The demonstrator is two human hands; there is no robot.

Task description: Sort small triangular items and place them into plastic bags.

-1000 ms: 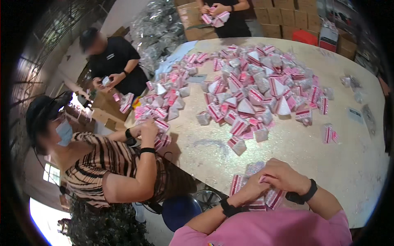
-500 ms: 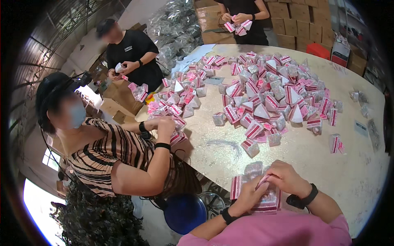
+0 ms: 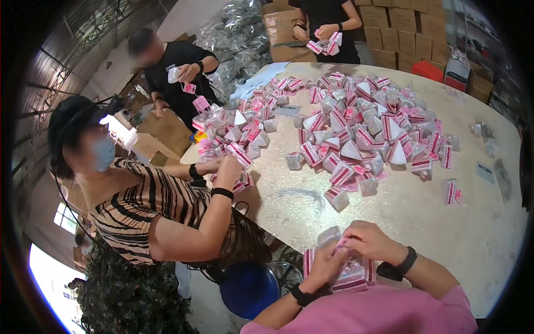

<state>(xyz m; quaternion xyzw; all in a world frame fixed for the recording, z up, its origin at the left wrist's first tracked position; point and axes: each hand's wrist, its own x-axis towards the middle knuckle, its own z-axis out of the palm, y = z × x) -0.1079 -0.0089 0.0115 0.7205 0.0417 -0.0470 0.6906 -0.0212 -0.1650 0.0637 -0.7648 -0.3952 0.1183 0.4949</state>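
Note:
At the near edge of the table, my left hand (image 3: 325, 266) and my right hand (image 3: 370, 243) meet, fingers pinched on a small pink tag (image 3: 342, 242). Under them lies a cluster of cake-slice-shaped pieces in clear wrap (image 3: 354, 271), white with dark pink stripes. One wrapped piece (image 3: 329, 236) pokes out beyond my left fingers, and a striped side (image 3: 308, 260) shows left of that hand. My fingers hide how the tag joins the pieces. Farther off, a large heap of similar wrapped slices (image 3: 351, 150) covers the table's middle.
Thin clear strands (image 3: 303, 195) lie between heap and hands. A lone slice (image 3: 451, 191) and small clear bags (image 3: 483, 131) sit to the right. A person in a striped top (image 3: 161, 214) works at left; two others stand farther back. A blue stool (image 3: 250, 289) stands below the table edge.
My hands and the cluster have shifted slightly left, still pinching the tag. The far-left person has lifted a wrapped piece with dangling pink tags; the striped-top person now raises a striped slice.

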